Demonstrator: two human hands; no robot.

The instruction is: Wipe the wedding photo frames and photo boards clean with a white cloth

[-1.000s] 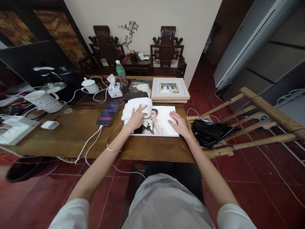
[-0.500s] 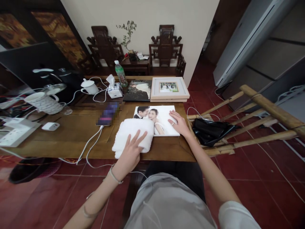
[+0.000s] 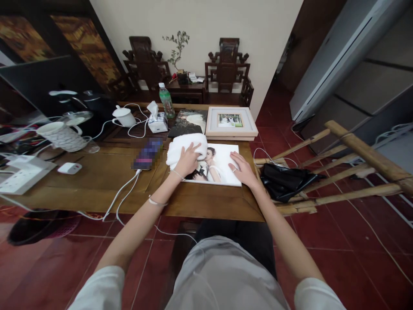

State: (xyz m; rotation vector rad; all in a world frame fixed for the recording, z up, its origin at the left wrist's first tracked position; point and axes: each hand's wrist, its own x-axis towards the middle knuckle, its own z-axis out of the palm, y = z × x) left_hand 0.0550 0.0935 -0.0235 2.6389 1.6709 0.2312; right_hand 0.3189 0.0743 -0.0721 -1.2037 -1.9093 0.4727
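My left hand (image 3: 187,161) grips a folded white towel (image 3: 177,148) from above, its fingers pressed into the cloth. The towel lies over the upper left part of a white photo panel (image 3: 227,172) with a picture of a couple on it. Part of the picture is hidden beneath the towel and hand. On the panel's right side my right hand (image 3: 244,171) rests open and flat, with a ring on one finger.
Behind the panel lie a dark photo panel (image 3: 187,122) and a pale framed picture (image 3: 211,129). A phone (image 3: 147,153), tissue box (image 3: 158,125), bottle (image 3: 166,101), mugs and cables stand to the left. A bamboo chair (image 3: 364,137) with a black bag (image 3: 285,181) stands right.
My left hand has moved the towel up and to the right, from the table's front onto the panel's upper left. The right hand stays on the panel's right side.
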